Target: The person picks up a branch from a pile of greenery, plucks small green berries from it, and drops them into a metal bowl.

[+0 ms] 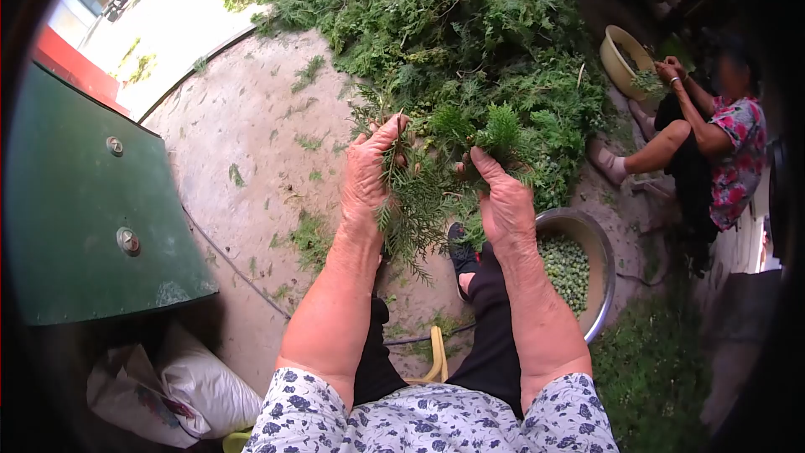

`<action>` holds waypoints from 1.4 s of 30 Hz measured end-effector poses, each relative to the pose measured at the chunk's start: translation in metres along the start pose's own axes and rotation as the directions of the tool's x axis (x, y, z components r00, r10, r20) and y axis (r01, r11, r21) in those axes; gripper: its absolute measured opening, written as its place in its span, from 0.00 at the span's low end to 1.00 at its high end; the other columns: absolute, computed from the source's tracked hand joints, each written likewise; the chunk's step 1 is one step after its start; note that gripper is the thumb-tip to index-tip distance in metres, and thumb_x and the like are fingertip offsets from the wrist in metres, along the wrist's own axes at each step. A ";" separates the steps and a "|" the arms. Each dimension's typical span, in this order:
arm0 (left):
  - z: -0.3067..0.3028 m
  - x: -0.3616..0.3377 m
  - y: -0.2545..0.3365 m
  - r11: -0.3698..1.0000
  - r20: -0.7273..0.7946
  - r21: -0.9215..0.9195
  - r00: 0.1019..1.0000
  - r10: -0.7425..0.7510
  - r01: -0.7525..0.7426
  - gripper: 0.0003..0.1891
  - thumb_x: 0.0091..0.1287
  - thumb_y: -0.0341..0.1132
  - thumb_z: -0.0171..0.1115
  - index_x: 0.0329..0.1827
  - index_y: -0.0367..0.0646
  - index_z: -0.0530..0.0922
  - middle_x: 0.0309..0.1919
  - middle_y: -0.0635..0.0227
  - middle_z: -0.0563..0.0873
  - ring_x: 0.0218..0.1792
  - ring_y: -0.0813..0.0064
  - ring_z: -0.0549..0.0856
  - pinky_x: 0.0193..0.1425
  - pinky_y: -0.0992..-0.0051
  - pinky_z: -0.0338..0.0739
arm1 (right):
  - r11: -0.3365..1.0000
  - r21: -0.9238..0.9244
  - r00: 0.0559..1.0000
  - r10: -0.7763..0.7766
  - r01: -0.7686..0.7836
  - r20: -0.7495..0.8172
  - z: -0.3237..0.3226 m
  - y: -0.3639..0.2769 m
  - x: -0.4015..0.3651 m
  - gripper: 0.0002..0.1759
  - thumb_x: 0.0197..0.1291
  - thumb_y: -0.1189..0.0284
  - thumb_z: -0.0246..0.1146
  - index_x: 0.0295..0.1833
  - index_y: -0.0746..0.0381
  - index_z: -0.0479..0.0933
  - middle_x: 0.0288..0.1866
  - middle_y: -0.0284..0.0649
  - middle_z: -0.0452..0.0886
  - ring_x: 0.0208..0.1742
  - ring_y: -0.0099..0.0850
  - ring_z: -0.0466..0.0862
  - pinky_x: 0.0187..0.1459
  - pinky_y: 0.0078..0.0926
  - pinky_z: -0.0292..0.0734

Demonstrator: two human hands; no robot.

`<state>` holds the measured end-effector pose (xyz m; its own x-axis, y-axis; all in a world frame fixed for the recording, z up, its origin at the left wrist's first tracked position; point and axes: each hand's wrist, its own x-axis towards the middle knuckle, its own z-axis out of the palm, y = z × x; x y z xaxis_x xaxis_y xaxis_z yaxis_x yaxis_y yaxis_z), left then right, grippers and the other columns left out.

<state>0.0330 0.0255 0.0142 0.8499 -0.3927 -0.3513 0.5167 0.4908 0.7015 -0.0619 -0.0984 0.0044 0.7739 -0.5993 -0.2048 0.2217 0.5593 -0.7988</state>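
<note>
My left hand (366, 172) is closed on a leafy conifer sprig (415, 201), which hangs down between my two arms. A short distance to the right, my right hand (508, 201) is closed around another bright green conifer sprig (503, 128), thumb on top. The fingertips of both hands are partly hidden by foliage. Under my right forearm stands a metal basin (605, 273), holding many small green cones or berries (563, 268). Just beyond my hands rises a large heap of cut conifer branches (453, 25).
At the right a seated person (729, 134) handles a sprig beside a cream basin (616, 63). A green metal door or panel (92, 210) stands at left, with white sacks (201, 382) below it. Loose sprigs litter the concrete floor (243, 117). More greenery (650, 369) lies at lower right.
</note>
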 end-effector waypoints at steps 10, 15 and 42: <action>0.005 -0.008 0.004 0.992 0.068 0.069 0.993 0.100 -0.105 0.10 0.56 0.29 0.63 0.41 0.42 0.81 0.31 0.72 0.83 0.25 0.81 0.79 0.24 0.80 0.74 | 0.968 -0.251 1.000 0.009 -0.010 -0.008 0.002 -0.011 -0.005 0.10 0.55 0.77 0.64 0.44 0.62 0.77 0.37 0.34 0.81 0.35 0.24 0.80 0.35 0.22 0.77; 0.006 -0.012 0.004 0.999 0.098 0.044 0.995 -0.034 0.029 0.12 0.59 0.31 0.62 0.44 0.35 0.77 0.35 0.64 0.83 0.26 0.77 0.83 0.25 0.79 0.78 | 0.988 -0.150 0.997 -0.008 0.019 0.075 0.004 -0.014 -0.003 0.12 0.56 0.77 0.62 0.47 0.62 0.76 0.40 0.34 0.80 0.38 0.23 0.79 0.34 0.19 0.75; 0.021 -0.023 -0.008 0.891 0.237 0.453 0.968 -0.086 -0.031 0.10 0.57 0.34 0.67 0.39 0.39 0.81 0.29 0.74 0.83 0.27 0.87 0.79 0.30 0.83 0.74 | 0.593 -0.628 0.862 -0.387 0.504 0.326 0.001 -0.032 0.007 0.14 0.61 0.69 0.60 0.47 0.67 0.77 0.40 0.38 0.80 0.41 0.21 0.77 0.45 0.19 0.71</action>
<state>0.0074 0.0142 0.0299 0.7536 -0.6064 -0.2537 0.3873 0.0978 0.9168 -0.0633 -0.1195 0.0287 0.7753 -0.5462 0.3171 0.1489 -0.3298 -0.9322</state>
